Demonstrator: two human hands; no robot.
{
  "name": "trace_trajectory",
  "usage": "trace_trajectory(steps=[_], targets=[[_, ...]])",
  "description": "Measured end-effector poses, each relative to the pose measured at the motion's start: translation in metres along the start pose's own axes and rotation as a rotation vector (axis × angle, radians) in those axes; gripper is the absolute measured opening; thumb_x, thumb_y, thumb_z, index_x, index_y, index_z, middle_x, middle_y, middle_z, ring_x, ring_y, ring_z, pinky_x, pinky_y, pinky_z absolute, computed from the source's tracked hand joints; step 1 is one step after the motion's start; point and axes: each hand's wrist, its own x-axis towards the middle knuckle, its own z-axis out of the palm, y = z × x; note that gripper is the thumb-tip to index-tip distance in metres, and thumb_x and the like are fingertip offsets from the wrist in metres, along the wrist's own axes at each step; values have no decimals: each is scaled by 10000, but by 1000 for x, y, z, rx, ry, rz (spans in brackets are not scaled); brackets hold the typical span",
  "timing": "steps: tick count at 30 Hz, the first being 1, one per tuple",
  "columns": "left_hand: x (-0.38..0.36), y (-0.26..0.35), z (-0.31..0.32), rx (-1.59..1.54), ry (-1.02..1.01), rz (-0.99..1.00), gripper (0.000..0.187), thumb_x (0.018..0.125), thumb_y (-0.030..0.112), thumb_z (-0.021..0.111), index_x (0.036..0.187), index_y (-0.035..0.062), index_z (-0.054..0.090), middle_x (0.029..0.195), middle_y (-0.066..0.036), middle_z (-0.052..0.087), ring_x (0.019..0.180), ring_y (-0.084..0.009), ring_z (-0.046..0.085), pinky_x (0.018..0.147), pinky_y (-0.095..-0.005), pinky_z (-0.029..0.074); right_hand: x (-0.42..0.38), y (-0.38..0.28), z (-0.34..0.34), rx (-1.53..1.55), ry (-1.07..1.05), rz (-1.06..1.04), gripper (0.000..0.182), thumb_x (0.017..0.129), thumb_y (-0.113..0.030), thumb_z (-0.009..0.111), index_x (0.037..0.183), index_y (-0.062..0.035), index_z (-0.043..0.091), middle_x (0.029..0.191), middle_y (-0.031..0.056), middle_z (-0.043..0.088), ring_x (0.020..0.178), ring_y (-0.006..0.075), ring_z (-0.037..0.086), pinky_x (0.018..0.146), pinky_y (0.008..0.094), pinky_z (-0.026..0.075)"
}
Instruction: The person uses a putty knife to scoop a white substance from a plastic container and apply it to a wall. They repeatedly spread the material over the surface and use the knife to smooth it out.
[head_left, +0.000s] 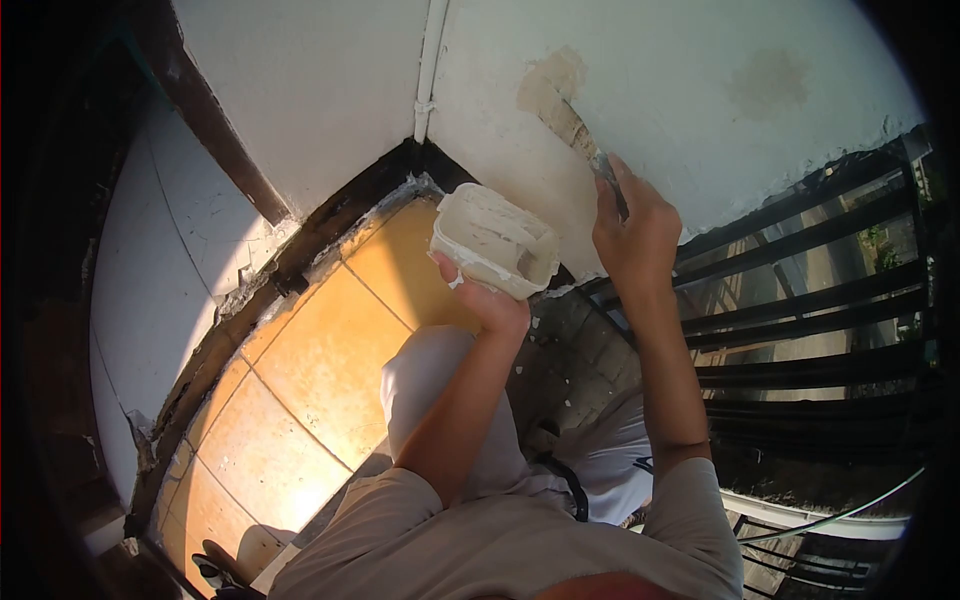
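My right hand [636, 222] is closed round the handle of a putty knife [570, 128], its blade smeared with pale filler. The blade's tip lies over a damp beige patch [556, 72] on the white wall [660, 60]. Below and to the left, my left hand [487, 303] holds a white plastic tub [494, 240] from underneath, tilted toward me. Whitish filler coats the tub's inside and rim, and some is stuck to my fingers.
A second beige patch [768, 84] marks the wall further right. A white pipe [430, 70] runs down the corner. Dark metal railings [800, 320] stand at the right. Orange floor tiles [320, 380] lie below left, beside a broken, rough wall base [225, 325].
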Motion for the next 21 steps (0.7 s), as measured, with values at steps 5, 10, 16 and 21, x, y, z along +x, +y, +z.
trace_trajectory(steps=[5, 10, 16, 21], targets=[[3, -1, -3, -13, -11, -17, 756, 1032, 679, 296, 1549, 132, 360, 1546, -111, 426, 1421, -326, 431, 1167, -508, 373, 17, -12, -26, 228, -39, -40, 255, 849, -92, 788, 1068, 16, 716, 842, 206, 728, 675, 340, 717, 613, 369, 556], [4, -3, 2, -32, -2, -17, 759, 1031, 679, 295, 1549, 129, 358, 1546, -110, 425, 1422, -327, 429, 1171, -504, 372, 59, -20, -46, 443, -90, 201, 235, 847, -122, 835, 932, 33, 681, 766, 139, 729, 641, 208, 721, 571, 306, 548], [4, -3, 1, -25, 6, -8, 759, 1024, 689, 314, 1541, 136, 369, 1530, -102, 442, 1411, -314, 443, 1162, -492, 385, 94, -23, -23, 879, 59, 186, 325, 860, -173, 844, 906, 38, 602, 672, 79, 690, 606, 156, 701, 535, 268, 527], [3, -4, -2, -2, -11, 9, 748, 1025, 686, 318, 1533, 140, 378, 1511, -96, 460, 1396, -311, 457, 1150, -491, 397, 120, -18, 5, 349, 14, -73, 339, 887, -204, 815, 918, 30, 572, 642, 151, 674, 571, 221, 700, 528, 287, 521]])
